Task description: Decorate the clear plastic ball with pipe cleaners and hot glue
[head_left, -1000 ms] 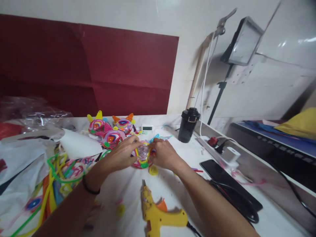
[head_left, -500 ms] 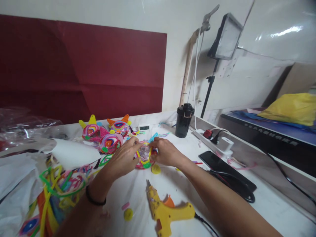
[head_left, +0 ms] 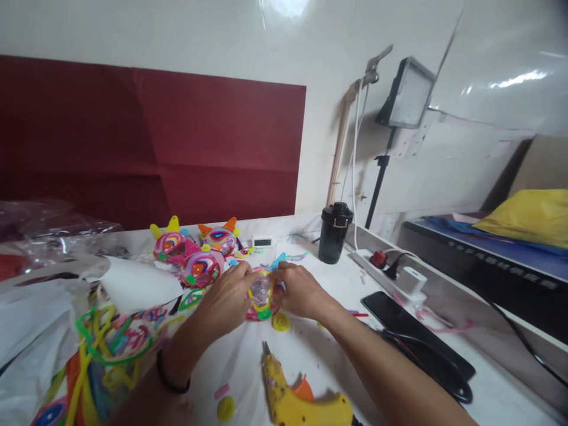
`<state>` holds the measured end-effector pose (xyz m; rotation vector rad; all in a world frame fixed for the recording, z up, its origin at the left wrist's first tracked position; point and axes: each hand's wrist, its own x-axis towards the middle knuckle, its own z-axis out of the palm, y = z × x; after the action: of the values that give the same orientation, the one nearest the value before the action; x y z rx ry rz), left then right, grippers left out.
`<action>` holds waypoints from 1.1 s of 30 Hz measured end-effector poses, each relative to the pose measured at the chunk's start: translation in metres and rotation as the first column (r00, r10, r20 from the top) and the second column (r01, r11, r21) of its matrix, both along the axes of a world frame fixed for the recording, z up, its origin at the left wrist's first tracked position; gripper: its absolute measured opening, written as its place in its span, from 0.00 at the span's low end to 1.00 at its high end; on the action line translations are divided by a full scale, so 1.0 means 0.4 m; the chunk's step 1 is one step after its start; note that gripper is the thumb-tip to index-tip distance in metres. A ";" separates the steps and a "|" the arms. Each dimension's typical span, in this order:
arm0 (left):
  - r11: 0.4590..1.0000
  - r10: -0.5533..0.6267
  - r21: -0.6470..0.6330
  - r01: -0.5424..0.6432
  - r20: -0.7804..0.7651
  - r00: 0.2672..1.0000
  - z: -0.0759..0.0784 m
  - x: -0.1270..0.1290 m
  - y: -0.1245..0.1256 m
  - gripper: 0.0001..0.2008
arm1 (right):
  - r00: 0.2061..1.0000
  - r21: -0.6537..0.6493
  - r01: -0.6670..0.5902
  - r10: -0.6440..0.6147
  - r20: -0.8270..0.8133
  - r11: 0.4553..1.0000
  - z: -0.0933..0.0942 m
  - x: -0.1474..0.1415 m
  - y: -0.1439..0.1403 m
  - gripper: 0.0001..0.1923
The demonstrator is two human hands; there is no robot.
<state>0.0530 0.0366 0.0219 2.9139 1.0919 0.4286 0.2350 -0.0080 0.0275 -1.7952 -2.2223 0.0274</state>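
Note:
My left hand and my right hand both pinch a small round craft piece on the white table. The piece has a clear glittery middle ringed with yellow, pink and green pipe cleaner. A blue fuzzy strand sticks up just behind my fingers. A flat yellow coil lies on the table right below my right hand.
Three finished colourful pieces sit behind my left hand. A yellow glue gun lies near the front edge. Loose pipe cleaners and plastic bags fill the left. A black bottle, power strip, phone and cable stand right.
Both hands stay on the round piece, with only small finger shifts. The view has tilted and swung a little, so everything sits slightly lower in the frame.

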 end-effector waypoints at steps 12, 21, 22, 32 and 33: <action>0.999 -0.029 0.022 0.028 0.050 0.998 -0.021 -0.001 0.013 0.21 | 1.000 -0.019 0.009 -0.009 0.001 1.000 0.011 -0.002 -0.002 0.08; 0.999 -0.028 -0.020 0.029 0.049 0.998 -0.018 -0.004 0.014 0.21 | 0.997 -0.029 0.018 -0.020 -0.068 0.999 0.012 0.006 0.010 0.10; 0.999 -0.029 -0.019 0.030 0.049 0.998 -0.016 -0.002 0.013 0.21 | 0.997 -0.038 0.018 -0.021 -0.079 0.999 0.013 0.009 0.012 0.10; 1.000 -0.023 -0.009 0.024 0.075 0.997 -0.017 -0.005 0.014 0.20 | 0.983 -0.058 0.074 -0.082 -0.163 0.996 -0.002 0.011 0.023 0.32; 1.000 -0.021 -0.012 0.022 0.074 0.997 -0.017 -0.006 0.015 0.21 | 0.983 -0.055 0.071 -0.079 -0.167 0.996 -0.003 0.011 0.023 0.33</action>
<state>0.0505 0.0425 0.0150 2.8707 1.0489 0.5232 0.2394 0.0012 0.0262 -1.8270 -2.0516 0.2127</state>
